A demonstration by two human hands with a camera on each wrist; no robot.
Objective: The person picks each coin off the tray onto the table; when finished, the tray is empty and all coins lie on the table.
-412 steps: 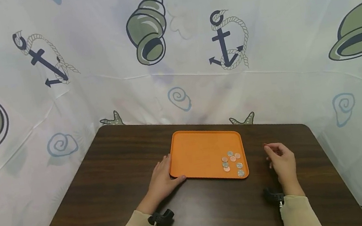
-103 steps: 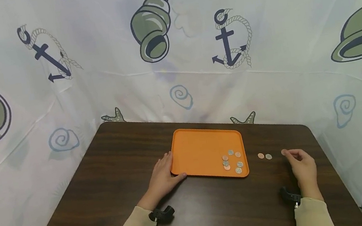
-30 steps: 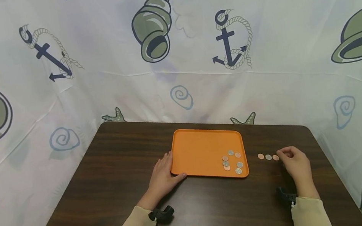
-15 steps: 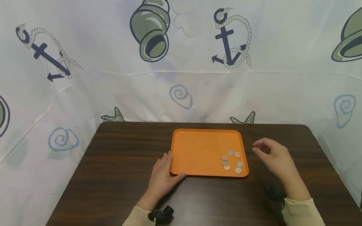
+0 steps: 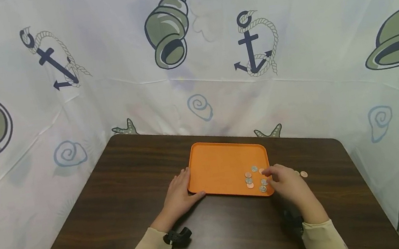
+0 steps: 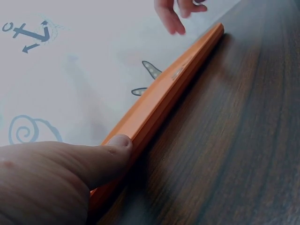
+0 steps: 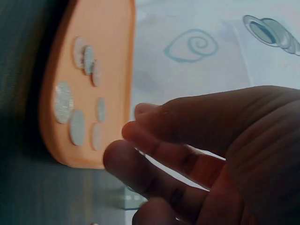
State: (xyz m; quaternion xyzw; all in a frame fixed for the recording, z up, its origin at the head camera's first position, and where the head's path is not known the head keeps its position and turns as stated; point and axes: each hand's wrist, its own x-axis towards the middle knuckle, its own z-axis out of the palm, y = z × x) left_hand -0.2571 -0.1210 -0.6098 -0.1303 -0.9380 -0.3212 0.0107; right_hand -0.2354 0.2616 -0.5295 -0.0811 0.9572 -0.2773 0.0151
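Note:
An orange tray lies on the dark wood table, with several copper and silver coins near its right end. My left hand rests at the tray's near left corner, fingers straight along the left side and thumb lying on the front rim. My right hand is over the tray's right edge, close to the coins, fingers loosely bent and parted from the thumb. In the right wrist view, nothing shows between those fingertips. A copper coin lies on the table right of the tray, beside a silver coin partly hidden by my right hand.
The brown table extends around the tray. A white cloth printed with shells, anchors and starfish hangs behind and beside the table. A dark wrist device sits on my left wrist.
My right hand has set a copper coin in the row on the table, let go of it and moved left over the tray's edge. My left hand has stayed at the tray's corner.

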